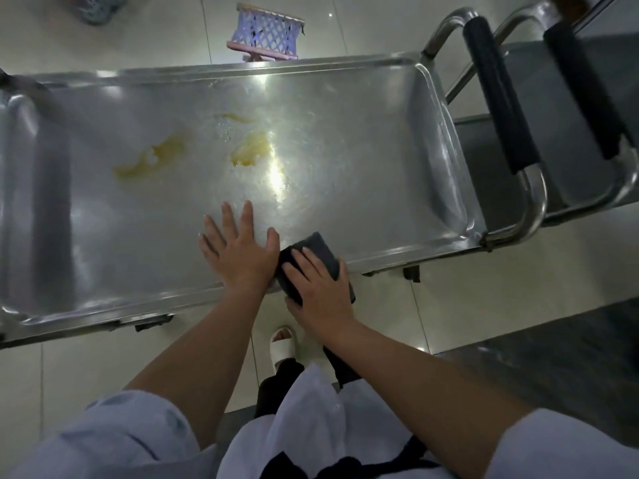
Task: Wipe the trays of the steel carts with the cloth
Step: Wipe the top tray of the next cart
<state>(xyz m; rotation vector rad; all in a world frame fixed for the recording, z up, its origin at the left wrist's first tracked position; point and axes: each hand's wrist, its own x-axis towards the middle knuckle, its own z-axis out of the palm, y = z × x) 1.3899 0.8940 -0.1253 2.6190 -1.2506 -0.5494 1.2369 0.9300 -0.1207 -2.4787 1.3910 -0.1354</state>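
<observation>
A head-worn camera looks down on a long steel tray (345, 108), the top of a cart, running across the view; its raised rim is rounded at the corners. Toward the tray's left half lies a yellowish smear (152, 159); nearer the middle sits a second yellow smear (250, 150), with a thin streak of the same colour just beyond it toward the far edge; the steel around them looks wet and reflects a bright light.

At the near edge, about midway along, the left hand (242, 250) lies flat on the tray floor, fingers straight and spread, gripping nothing. Just to its right, touching it at the thumb, is the dark folded cloth (316, 250); it straddles the near rim, part on the tray and part hanging past it. The right hand (320, 288) rests on top of the cloth, fingers laid over it and thumb curled round its near end, so the grip is closed on the cloth.

The cloth looks soft, limp and light; probably damp; best held flat under the palm so it does not bunch. The tray looks rigid and slick; the smears remain unwiped.

Past the tray's right end stand a black-padded cart handle (498, 95) and a second cart (581, 88); a lilac basket (266, 32) sits on the tiled floor beyond the far edge.
</observation>
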